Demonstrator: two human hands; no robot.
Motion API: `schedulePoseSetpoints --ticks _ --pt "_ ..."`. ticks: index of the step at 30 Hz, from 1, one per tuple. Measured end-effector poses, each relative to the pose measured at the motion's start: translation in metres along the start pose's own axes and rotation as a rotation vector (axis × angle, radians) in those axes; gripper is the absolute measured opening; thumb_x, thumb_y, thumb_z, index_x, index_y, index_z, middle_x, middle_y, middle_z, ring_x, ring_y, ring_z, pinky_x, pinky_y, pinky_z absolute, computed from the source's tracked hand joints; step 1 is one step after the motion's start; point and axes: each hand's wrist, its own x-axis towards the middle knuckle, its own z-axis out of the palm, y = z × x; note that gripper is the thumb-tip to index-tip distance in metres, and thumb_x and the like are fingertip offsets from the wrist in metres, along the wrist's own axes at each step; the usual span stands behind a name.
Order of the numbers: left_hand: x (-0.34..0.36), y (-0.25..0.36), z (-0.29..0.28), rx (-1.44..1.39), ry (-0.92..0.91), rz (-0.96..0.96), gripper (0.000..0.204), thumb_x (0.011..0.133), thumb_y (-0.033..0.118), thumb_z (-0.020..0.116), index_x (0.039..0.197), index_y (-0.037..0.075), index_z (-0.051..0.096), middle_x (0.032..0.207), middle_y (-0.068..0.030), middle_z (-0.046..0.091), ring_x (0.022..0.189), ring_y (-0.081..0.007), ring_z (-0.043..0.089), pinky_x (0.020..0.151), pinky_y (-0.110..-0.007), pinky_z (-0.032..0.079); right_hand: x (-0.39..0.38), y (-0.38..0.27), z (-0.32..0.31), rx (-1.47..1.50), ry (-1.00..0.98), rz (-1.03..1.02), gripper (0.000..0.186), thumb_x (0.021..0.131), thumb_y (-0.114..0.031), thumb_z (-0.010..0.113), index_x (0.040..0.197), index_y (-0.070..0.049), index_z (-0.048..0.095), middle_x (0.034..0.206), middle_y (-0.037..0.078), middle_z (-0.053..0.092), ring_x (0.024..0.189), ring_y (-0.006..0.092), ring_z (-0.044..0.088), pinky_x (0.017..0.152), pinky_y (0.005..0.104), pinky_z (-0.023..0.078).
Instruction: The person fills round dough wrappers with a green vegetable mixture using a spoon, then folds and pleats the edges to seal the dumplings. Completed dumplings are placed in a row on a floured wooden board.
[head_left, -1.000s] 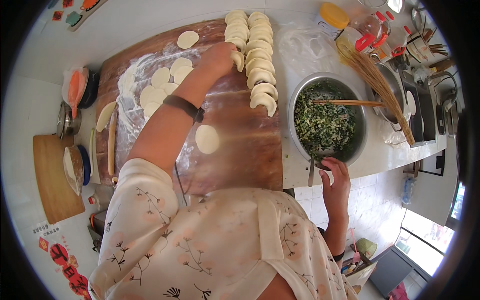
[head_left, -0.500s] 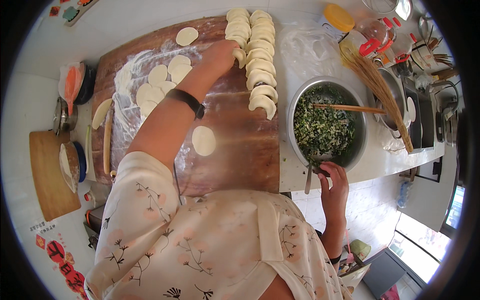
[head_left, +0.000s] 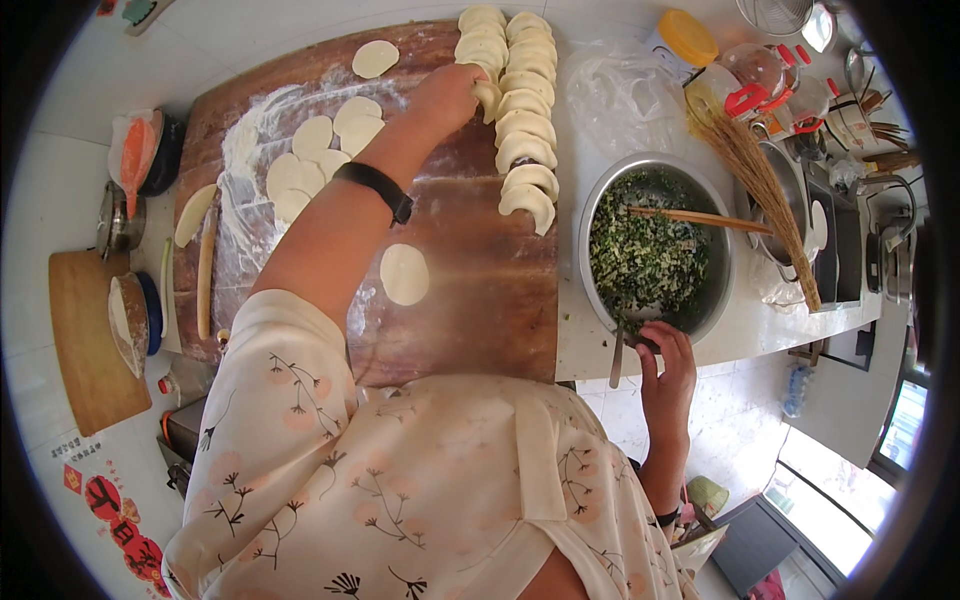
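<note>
My left hand [head_left: 447,98] reaches across the floury wooden board [head_left: 480,320], its fingers closed on a folded dumpling [head_left: 487,101] at the near end of the left of two dumpling rows. The other row [head_left: 526,125] lies just right of it, its dumplings overlapping. My right hand [head_left: 668,368] is curled over the near rim of a metal bowl [head_left: 722,290], thumb outside, beside a spoon handle [head_left: 616,362]. Chopped green filling [head_left: 645,245] fills the bowl's bottom, with chopsticks [head_left: 700,217] leaning in it. One round wrapper [head_left: 404,274] lies flat near me.
More wrappers [head_left: 296,177] sit in an overlapping group on the board's left, one wrapper [head_left: 375,59] at the far side. A rolling pin [head_left: 207,270] lies along the left edge. Right of the board are a plastic bag [head_left: 615,100], a straw brush [head_left: 750,160] and jars [head_left: 750,65].
The view has shifted slightly. My left hand stays at the near end of the left row with the dumpling. My right hand has hardly moved at the bowl's rim.
</note>
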Motion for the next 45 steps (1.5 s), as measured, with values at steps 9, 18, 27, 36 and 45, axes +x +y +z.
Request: schedulePoseSetpoints --ticks 9,18,27,36,45 --pt "-0.017 0.0 -0.026 -0.102 0.042 0.022 0.035 0.078 0.014 0.074 0.112 0.007 0.065 0.105 -0.0153 0.069 0.1 -0.033 0.065 0.086 -0.041 0.051 0.003 0.004 -0.001 -0.087 0.034 -0.003 0.022 0.088 -0.002 0.062 0.11 -0.003 0.061 0.117 0.012 0.062 0.105 0.0311 0.059 0.084 0.0378 0.051" --pt "-0.144 0.015 -0.09 -0.238 -0.363 -0.177 0.047 0.081 0.02 0.073 0.124 0.005 0.06 0.12 -0.0165 0.063 0.114 -0.0308 0.058 0.097 -0.039 0.046 0.013 -0.017 0.017 -0.045 -0.084 -0.159 0.04 0.088 -0.008 0.063 0.127 -0.004 0.055 0.132 0.012 0.057 0.117 0.0333 0.053 0.099 0.0419 0.043" --pt "-0.227 0.017 -0.06 0.09 -0.282 -0.041 0.051 0.079 0.012 0.072 0.128 0.008 0.059 0.151 -0.0139 0.04 0.143 -0.0352 0.029 0.116 -0.042 0.031 0.012 -0.028 0.03 -0.047 -0.14 -0.195 0.036 0.085 0.0 0.06 0.121 -0.004 0.059 0.125 0.012 0.06 0.113 0.033 0.054 0.095 0.0398 0.045" --pt "-0.246 0.018 -0.066 -0.003 -0.249 0.057 0.047 0.075 0.004 0.071 0.12 0.006 0.062 0.138 -0.0123 0.052 0.13 -0.035 0.044 0.108 -0.042 0.039 0.011 -0.003 0.031 0.042 0.136 0.054 0.015 0.098 -0.007 0.054 0.107 -0.002 0.064 0.108 0.008 0.067 0.098 0.0216 0.064 0.086 0.0315 0.05" --pt "-0.252 0.02 -0.058 -0.049 -0.154 0.02 0.047 0.069 0.0 0.074 0.114 0.005 0.061 0.115 -0.0127 0.057 0.11 -0.0338 0.053 0.095 -0.041 0.045 0.013 0.022 0.013 0.307 0.257 0.236 0.024 0.103 -0.013 0.048 0.111 0.003 0.064 0.108 0.009 0.068 0.096 0.0169 0.066 0.088 0.0292 0.052"
